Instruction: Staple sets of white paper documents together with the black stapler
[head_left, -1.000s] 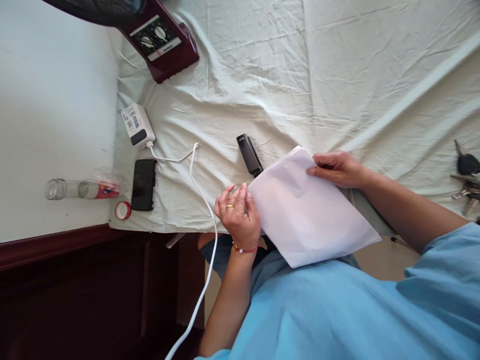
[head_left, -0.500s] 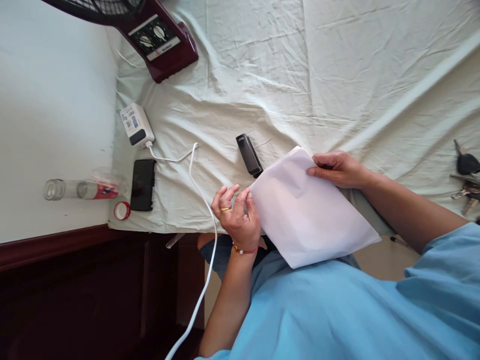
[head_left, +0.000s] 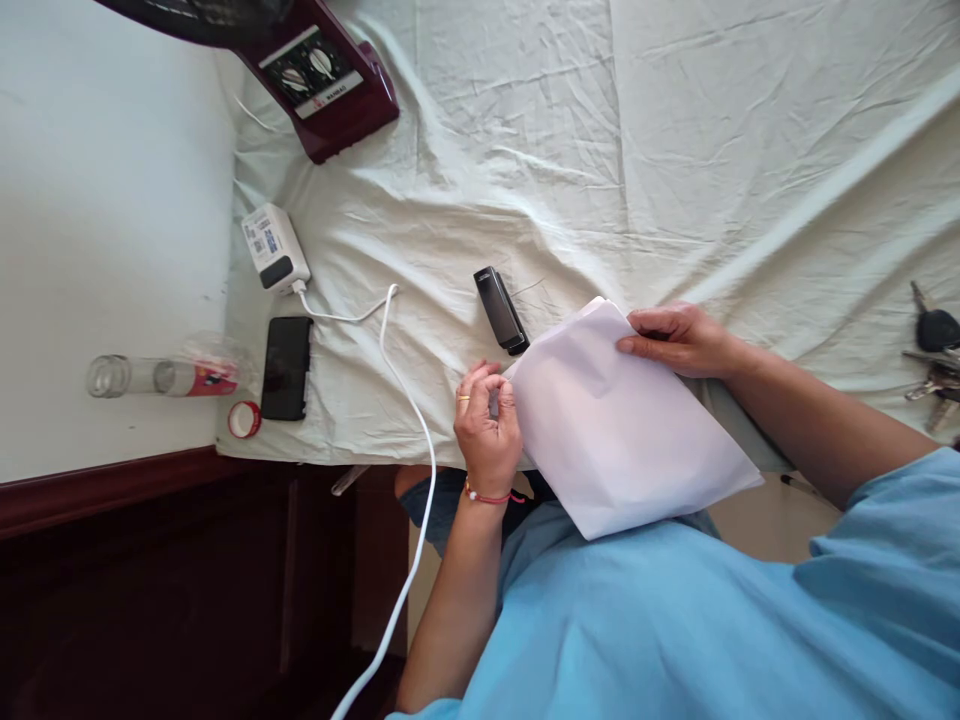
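A stack of white paper [head_left: 622,430] lies tilted over the near edge of a table covered with a pale cloth [head_left: 570,150]. My left hand [head_left: 487,425] pinches the paper's left corner between thumb and fingers. My right hand [head_left: 679,340] grips the paper's far edge, thumb on top. A black stapler [head_left: 499,310] lies on the cloth just beyond the paper's left corner, close to my left hand.
A white cable [head_left: 405,400] runs from a white adapter [head_left: 274,248] off the table edge. A black phone [head_left: 286,368], a red cap [head_left: 244,420] and a lying bottle [head_left: 161,376] are at the left. A maroon fan base [head_left: 322,80] stands at the back. Keys [head_left: 934,350] lie far right.
My left hand spread its fingers and drew slightly away, then closed back onto the paper's left corner. My right hand and the paper stayed almost still.
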